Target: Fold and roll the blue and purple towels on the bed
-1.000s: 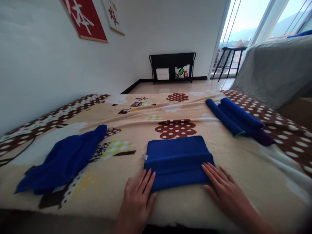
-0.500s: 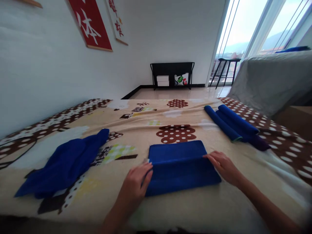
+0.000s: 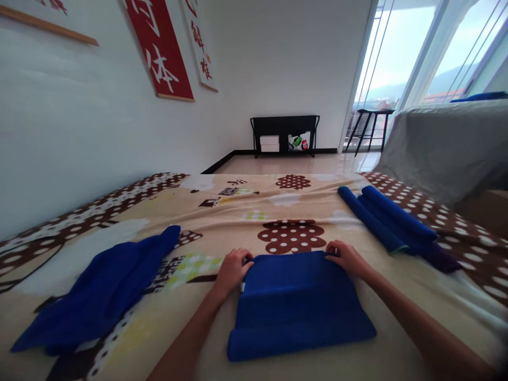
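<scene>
In front of me a folded blue towel [image 3: 299, 304] lies on the patterned blanket [image 3: 222, 211], with a fold line across its middle and a thicker near edge. My left hand [image 3: 233, 271] pinches its far left corner, and a small white tag shows just below those fingers. At the far right corner my right hand [image 3: 346, 259] is closed on the same towel, fingers curled over the edge. Off to the left is a crumpled blue cloth [image 3: 103, 291]. Rolled blue towels [image 3: 391, 219] rest at the right, apart from my right hand.
A white wall [image 3: 79, 106] with hanging scrolls [image 3: 162, 58] runs along the left. Beyond the bed stand a black rack [image 3: 284, 129] and a dark stool [image 3: 372, 127] by the window. Grey sheeting [image 3: 448, 148] covers something at the right.
Both hands have moved from the towel's sides to its far corners. The towel now reaches closer to me, and the view has tilted up slightly.
</scene>
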A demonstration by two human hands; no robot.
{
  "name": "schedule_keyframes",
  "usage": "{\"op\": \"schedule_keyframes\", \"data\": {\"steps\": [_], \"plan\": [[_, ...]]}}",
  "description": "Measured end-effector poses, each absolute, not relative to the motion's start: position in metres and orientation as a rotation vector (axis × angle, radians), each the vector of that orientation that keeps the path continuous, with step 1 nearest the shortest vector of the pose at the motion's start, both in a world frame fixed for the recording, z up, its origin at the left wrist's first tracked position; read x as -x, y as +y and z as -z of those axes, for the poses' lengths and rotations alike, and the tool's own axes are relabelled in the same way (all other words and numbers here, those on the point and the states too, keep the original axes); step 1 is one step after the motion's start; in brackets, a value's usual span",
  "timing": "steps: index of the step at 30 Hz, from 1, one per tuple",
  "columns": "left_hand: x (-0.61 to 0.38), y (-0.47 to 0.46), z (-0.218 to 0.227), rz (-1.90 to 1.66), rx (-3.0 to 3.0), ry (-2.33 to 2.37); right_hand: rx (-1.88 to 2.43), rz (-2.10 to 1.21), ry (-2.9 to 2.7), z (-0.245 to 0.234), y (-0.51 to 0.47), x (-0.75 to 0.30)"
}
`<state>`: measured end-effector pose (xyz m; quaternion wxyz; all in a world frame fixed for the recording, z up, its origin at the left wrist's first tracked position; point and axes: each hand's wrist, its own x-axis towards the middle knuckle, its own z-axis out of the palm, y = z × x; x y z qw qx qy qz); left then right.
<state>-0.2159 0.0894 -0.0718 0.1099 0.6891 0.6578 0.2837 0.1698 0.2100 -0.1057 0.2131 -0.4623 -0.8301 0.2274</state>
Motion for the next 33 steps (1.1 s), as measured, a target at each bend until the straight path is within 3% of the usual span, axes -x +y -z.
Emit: {"op": "schedule_keyframes", "data": {"steps": [11,20,22,26,28,33], "plan": [[0.223,0.106,0.078,-0.961,-1.784,1.91,1.238,-0.826,-2.362,0.1,0.239,-0.176],[0.211,0.101,0.075,-1.101,-1.92,2.104,1.298,-0.424,-2.237,0.088,0.215,-0.153],[0.192,0.091,0.063,-0.983,-2.16,1.956,1.173,-0.311,-2.322,0.08,0.189,-0.137],[0.162,0.075,0.058,-0.325,-2.57,1.433,0.767,-0.37,-2.748,0.079,0.151,-0.115],[0.167,0.073,0.067,-0.214,-2.533,1.524,0.871,-0.403,-2.767,0.087,0.153,-0.121],[0.219,0.06,0.086,-0.375,-2.416,2.031,1.279,-0.308,-2.562,0.101,0.175,-0.176]]}}
